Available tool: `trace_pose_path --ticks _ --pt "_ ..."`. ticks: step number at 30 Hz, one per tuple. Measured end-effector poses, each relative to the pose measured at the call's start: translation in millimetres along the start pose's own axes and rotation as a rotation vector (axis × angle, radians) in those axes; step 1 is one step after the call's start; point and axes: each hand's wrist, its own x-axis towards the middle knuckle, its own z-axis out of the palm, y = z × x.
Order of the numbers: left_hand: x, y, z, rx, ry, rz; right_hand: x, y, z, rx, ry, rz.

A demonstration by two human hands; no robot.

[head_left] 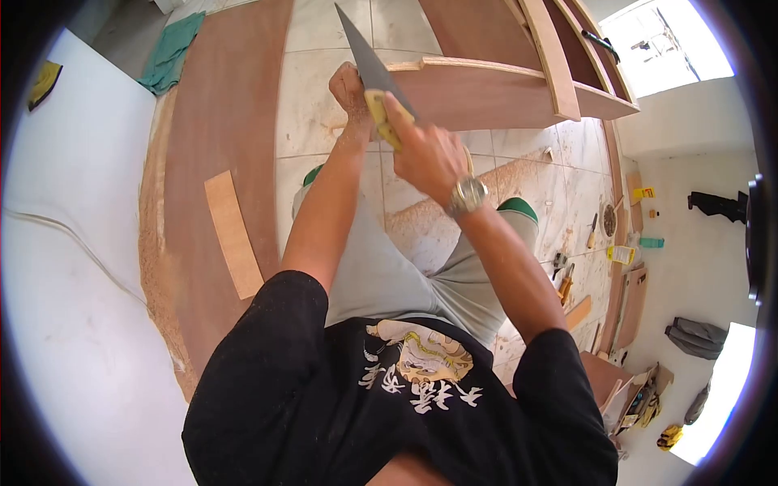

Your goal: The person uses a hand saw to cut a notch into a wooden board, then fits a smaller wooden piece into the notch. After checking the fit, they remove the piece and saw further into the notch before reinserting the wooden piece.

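My right hand [429, 154] is wrapped around the yellow handle [379, 113] of a handsaw. The saw's grey blade [366, 57] points up and to the left, over the left end of a long wooden board [486, 95]. That board stands on edge and has a notch cut in its top edge. At its left end my left hand [348, 87] is closed, with fingers curled against the board; the saw handle hides part of this contact. A watch is on my right wrist.
A short wood strip [233, 235] lies on a broad brown panel [219, 121] to the left. Sawdust [519, 174] covers some floor tiles. A wooden frame [559, 65] joins the board's right end. Pliers [566, 283] and other tools lie at the right.
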Motion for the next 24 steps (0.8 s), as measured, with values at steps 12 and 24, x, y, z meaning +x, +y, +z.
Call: trace_pose_path --ticks 12,24 --pt "6 12 1 0.056 -0.010 0.009 -18 -8 -14 0.037 -0.057 0.000" --pt "22 -31 4 -0.062 0.035 0.006 -55 -17 -27 0.052 -0.230 0.083"
